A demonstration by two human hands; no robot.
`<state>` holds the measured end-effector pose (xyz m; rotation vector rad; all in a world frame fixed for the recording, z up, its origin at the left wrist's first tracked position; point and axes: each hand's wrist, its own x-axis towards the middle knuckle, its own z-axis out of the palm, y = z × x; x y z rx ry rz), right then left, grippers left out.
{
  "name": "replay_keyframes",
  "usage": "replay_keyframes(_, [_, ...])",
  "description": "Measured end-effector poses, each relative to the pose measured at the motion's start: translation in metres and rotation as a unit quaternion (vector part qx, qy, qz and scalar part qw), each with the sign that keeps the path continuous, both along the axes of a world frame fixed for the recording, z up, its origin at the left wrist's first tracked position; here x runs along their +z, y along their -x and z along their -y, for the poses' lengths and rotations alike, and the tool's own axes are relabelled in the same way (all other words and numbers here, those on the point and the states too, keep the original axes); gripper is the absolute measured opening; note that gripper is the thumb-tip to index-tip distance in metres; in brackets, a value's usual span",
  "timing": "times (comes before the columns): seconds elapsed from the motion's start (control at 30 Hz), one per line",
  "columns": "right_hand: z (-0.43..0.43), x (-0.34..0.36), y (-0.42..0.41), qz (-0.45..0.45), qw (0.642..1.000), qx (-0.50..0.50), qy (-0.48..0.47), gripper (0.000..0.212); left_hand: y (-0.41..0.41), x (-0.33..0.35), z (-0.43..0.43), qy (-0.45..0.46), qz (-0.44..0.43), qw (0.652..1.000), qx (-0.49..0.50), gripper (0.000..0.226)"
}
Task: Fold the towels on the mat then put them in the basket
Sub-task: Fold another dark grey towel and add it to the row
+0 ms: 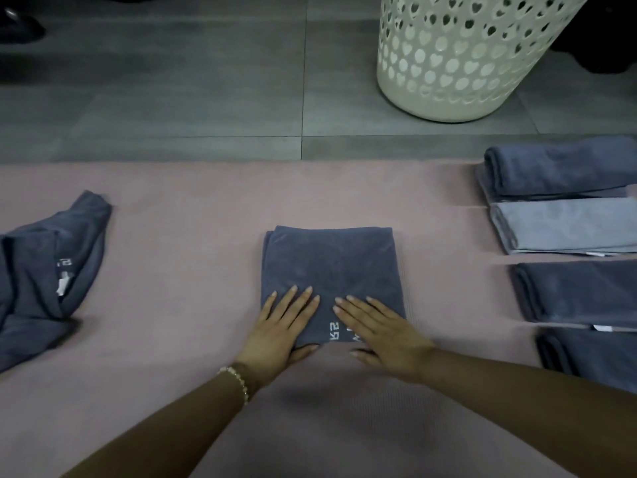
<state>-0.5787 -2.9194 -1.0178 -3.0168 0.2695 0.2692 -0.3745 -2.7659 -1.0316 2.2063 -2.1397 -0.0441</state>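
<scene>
A dark folded towel (331,267) is pressed flat at the middle of the pink mat (193,236), its near edge held down by both hands. The left hand (282,327) and the right hand (384,331) are laid palm-down side by side, fingers straight and slightly spread, nothing pinched. A crumpled towel (44,277) is seen at the mat's left edge. Four folded towels (579,291) are lined along its right edge, the second from the far end paler. The white basket (458,70), pierced with heart-shaped holes, is stood on the grey tiled floor (172,98) beyond the mat's far edge, toward the right. A beaded bracelet (238,377) is worn on the left wrist.
</scene>
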Motion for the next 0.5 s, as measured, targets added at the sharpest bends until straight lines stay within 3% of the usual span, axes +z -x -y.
replay_keyframes(0.23, [0.032,0.01,0.021,-0.04,0.994,-0.051,-0.09,0.08,-0.008,-0.001,0.007,0.015,0.028,0.999,-0.012,0.079])
replay_keyframes(0.33, [0.032,0.009,0.02,0.012,0.99,-0.066,-0.122,0.081,-0.013,0.01,0.013,0.029,0.002,0.999,-0.024,0.062])
replay_keyframes(0.4, [0.036,0.013,0.018,0.042,0.988,-0.074,-0.132,0.074,-0.014,0.02,0.021,0.048,-0.023,0.998,-0.024,0.056])
replay_keyframes(0.5, [0.043,0.032,0.007,0.078,0.989,-0.058,-0.115,0.055,-0.02,0.052,0.035,-0.034,-0.09,0.995,-0.008,0.054])
